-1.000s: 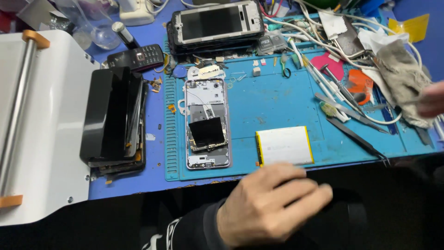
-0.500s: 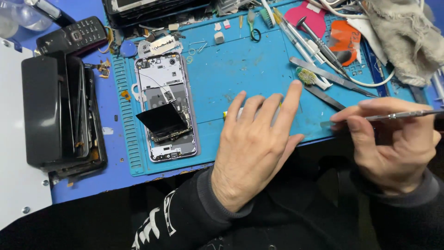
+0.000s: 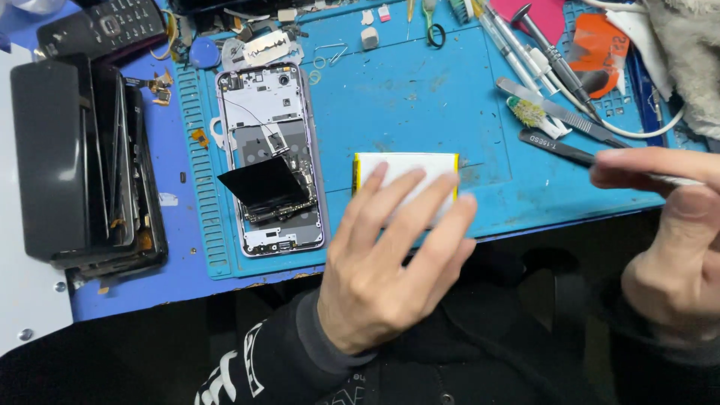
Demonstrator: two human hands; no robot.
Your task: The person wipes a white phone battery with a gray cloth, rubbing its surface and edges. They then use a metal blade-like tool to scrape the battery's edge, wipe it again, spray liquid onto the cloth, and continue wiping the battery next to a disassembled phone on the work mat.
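Observation:
My left hand (image 3: 386,259) lies flat with spread fingers over a white battery (image 3: 405,171) with a yellow edge, at the front of the blue work mat (image 3: 420,105). Left of it lies an opened phone (image 3: 271,154), its back off, with a black flap (image 3: 262,182) lifted over the circuit board. My right hand (image 3: 667,247) hovers at the right edge, fingers pinched on a thin metal tool (image 3: 679,178), most of which is hidden by the fingers.
A stack of dark phone screens (image 3: 75,161) stands at the left. Black tweezers (image 3: 559,147), a toothbrush (image 3: 534,114), a scalpel-like tool (image 3: 559,112), an orange pick (image 3: 600,45) and a grey cloth (image 3: 690,52) lie at the right. A keypad phone (image 3: 101,26) sits top left.
My left hand has come forward onto the mat and now rests on the battery. My right hand picked up a thin tool and holds it at the right. The view has closed in.

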